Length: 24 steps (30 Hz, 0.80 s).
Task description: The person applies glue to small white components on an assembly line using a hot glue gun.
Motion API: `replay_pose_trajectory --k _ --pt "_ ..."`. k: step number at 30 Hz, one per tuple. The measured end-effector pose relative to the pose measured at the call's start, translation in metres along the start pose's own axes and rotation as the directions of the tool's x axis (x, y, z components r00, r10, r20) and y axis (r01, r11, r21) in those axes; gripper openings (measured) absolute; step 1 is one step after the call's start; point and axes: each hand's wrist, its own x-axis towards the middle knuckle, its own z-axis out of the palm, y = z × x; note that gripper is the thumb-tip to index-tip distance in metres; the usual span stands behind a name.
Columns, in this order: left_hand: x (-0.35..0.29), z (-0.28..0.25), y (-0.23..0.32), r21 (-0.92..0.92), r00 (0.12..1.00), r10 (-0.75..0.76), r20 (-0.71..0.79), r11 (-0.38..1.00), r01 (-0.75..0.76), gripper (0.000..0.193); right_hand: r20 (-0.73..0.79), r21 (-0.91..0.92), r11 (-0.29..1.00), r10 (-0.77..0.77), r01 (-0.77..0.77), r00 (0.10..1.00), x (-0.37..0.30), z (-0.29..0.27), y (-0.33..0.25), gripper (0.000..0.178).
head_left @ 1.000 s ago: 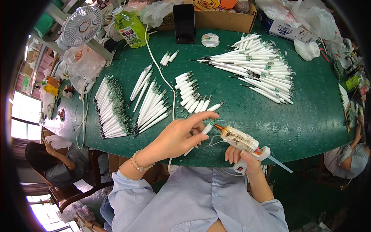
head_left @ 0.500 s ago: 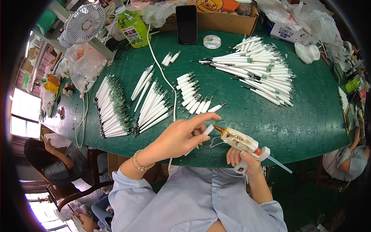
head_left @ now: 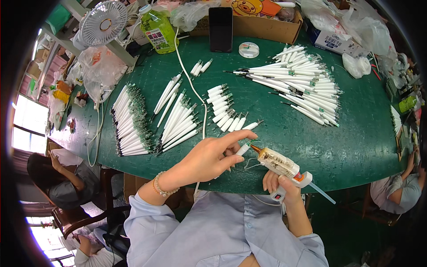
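Note:
My left hand [head_left: 209,156] is closed on a slim white tube [head_left: 243,149], pinched between thumb and fingers with the index finger stretched past it. Its green end meets or nearly meets the brown nozzle of a glue gun [head_left: 279,163]; a real touch is too small to make out. My right hand [head_left: 283,186] grips the gun's handle, and a translucent glue stick [head_left: 322,194] pokes out of its back. Just beyond my left hand lies a curved row of short white tubes [head_left: 221,106]. Longer white sticks [head_left: 179,120] with dark ends lie to its left.
A big fan-shaped pile of white sticks [head_left: 307,84] covers the right back. More sticks [head_left: 131,124] are stacked at left. A white cord [head_left: 194,87] crosses the green table. Behind stand a phone [head_left: 220,31], green bottle [head_left: 159,33], fan [head_left: 104,24] and cardboard box [head_left: 267,27].
The view has shifted a little, so the table's things sit slightly farther right. My hands, the white tube and the glue gun keep nearly the same pose.

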Motion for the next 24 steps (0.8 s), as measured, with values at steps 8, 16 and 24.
replay_pose_trajectory --k 8,16,24 --pt "-0.014 -0.01 0.015 0.036 0.997 0.052 -0.053 0.998 -0.05 0.047 -0.08 -0.076 0.997 -0.025 0.019 0.996 0.0 0.005 0.003 0.03" --pt "-0.021 -0.064 -0.059 0.673 0.882 0.198 -0.427 0.721 0.164 0.048 -0.119 -0.025 0.987 -0.162 0.16 0.98 0.0 0.003 0.0 0.038" --pt "0.0 -0.057 -0.068 0.8 0.802 0.444 -0.4 0.596 0.069 0.047 -0.201 -0.038 0.977 -0.212 0.209 0.956 -0.007 -0.015 -0.004 0.04"
